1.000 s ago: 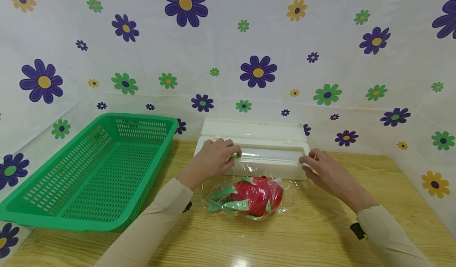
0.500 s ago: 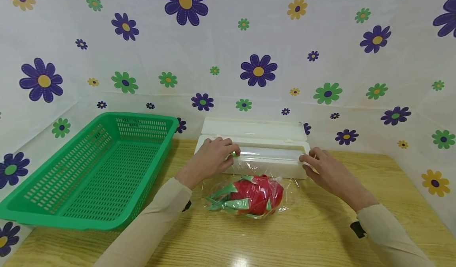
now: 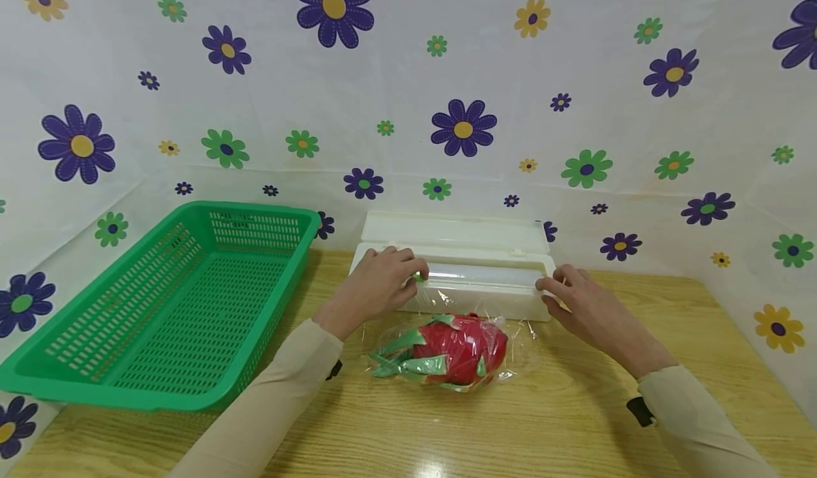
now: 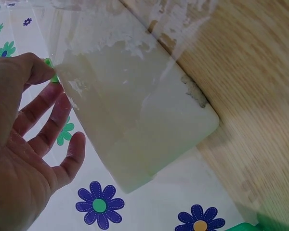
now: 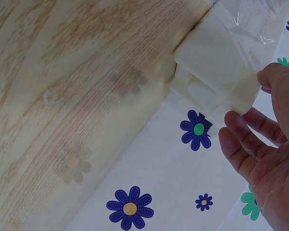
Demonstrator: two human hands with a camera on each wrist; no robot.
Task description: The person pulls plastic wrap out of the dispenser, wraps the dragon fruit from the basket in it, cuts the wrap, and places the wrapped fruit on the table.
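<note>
In the head view, a white cling film dispenser (image 3: 475,306) stands at the back of the table with its lid (image 3: 453,230) raised. A roll of cling film (image 3: 481,274) lies inside. My left hand (image 3: 376,283) pinches a small green slide cutter (image 4: 51,70) at the box's front edge. At the right front corner, my right hand (image 3: 584,311) grips the edge between thumb and fingers; film stretches there. Film runs from the box down over a red dragon fruit (image 3: 462,350) with green scales, lying in front, covered by the clear sheet.
To the left, a large green plastic basket (image 3: 191,322) with slotted walls takes up much of the wooden table (image 3: 542,421). Close behind the box hangs a white sheet with printed flowers (image 3: 408,88). Both wrists wear dark straps.
My left hand has shifted very slightly left along the box's front edge with the green slide cutter. The right hand, dragon fruit and basket stay where they were.
</note>
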